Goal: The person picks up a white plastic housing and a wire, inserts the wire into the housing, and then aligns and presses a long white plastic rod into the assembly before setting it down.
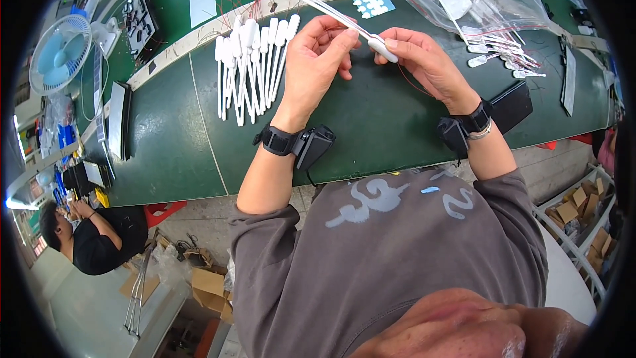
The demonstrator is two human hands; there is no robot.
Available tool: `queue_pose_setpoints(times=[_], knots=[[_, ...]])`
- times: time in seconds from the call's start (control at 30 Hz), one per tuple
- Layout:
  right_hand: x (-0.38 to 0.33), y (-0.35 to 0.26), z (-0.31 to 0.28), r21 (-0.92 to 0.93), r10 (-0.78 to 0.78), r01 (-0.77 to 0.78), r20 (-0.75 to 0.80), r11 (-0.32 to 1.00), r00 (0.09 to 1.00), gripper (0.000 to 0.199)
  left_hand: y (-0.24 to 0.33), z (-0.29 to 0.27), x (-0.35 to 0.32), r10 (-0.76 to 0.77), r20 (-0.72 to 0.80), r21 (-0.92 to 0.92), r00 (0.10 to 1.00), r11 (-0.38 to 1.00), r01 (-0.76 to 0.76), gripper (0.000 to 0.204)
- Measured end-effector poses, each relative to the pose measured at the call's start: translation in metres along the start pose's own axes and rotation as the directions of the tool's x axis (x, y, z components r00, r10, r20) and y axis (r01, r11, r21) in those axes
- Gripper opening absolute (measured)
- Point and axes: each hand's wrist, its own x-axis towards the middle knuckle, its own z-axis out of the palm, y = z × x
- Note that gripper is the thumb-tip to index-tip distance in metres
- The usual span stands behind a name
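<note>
While the left hand (317, 56) holds white sticks (339, 16), the right (429, 66) pinches them.

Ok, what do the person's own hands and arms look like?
The left hand and right hand are gloveless. Each wrist wears a black strap with a chunky black module; the right also has a thin, pale bracelet. The sleeves are short and grey.

Pale, letter-like print (371, 202) across chest of grey-brown shirt (391, 265); curling, skewed, not legible. No readable text elsewhere.
</note>
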Motion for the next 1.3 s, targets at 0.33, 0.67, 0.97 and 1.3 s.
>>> queue_pose_setpoints(times=[0.33,0.67,0.97,1.3], knots=[[0.001,0.0,0.0,-0.025,-0.022,0.022,-0.009,0.999,1.0,0.03,0.013,-0.015,0.004,0.036,-0.035,-0.178,0.999,0.983,-0.041,0.031],[0.002,0.001,-0.002,-0.013,-0.033,0.033,-0.035,0.999,0.999,0.027,0.02,-0.027,0.008,0.102,-0.138,-0.318,0.985,0.937,-0.142,0.027],[0.003,0.005,-0.004,-0.047,-0.05,0.05,-0.015,0.998,0.999,0.026,0.021,-0.028,0.007,0.163,-0.251,-0.182,0.954,0.96,-0.212,0.02],[0.0,-0.003,0.003,0.01,-0.001,0.001,-0.033,1.0,0.999,0.029,0.02,-0.021,0.006,0.359,-0.288,0.044,0.888,0.931,-0.362,0.02]])
